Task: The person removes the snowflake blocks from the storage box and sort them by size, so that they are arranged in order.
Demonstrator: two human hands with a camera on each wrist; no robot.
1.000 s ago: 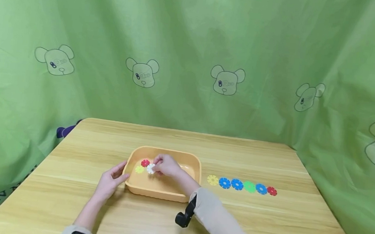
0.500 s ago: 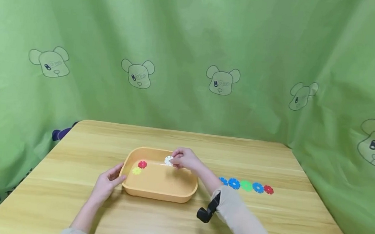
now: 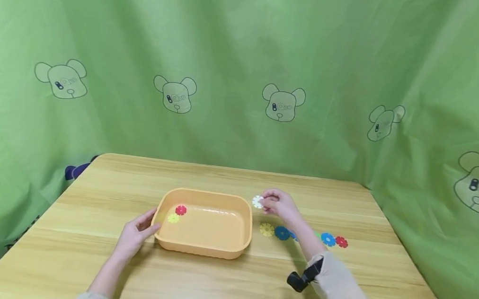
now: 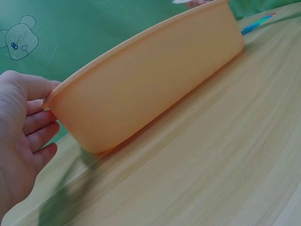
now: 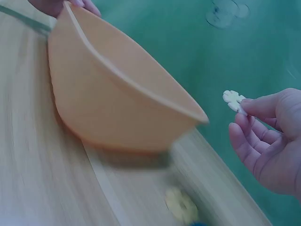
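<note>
An orange plastic basin (image 3: 202, 251) stands on the table. My left hand (image 3: 132, 239) holds its left end, the thumb over the rim and the other fingers outside against the wall. To the right of the basin, my right hand (image 3: 280, 206) pinches a white snowflake disc (image 3: 257, 201) between thumb and fingertips, raised above the tabletop. The right wrist view shows the notched edge of this white disc (image 5: 232, 99) sticking out past the fingers. Inside the basin, at its left end, lie a red disc (image 3: 180, 210) and a yellow disc (image 3: 173, 218).
Right of the basin a row of discs runs along the wooden table (image 3: 193, 283): a yellow one (image 3: 266, 230), a blue one (image 3: 282, 233), ones partly hidden by the right forearm, another blue one (image 3: 328, 239) and a red one (image 3: 341, 242). A green curtain (image 3: 223, 134) hangs behind.
My right hand has lifted the white disc out of the basin and carried it rightward past the rim. The left hand stays on the basin's left end.
</note>
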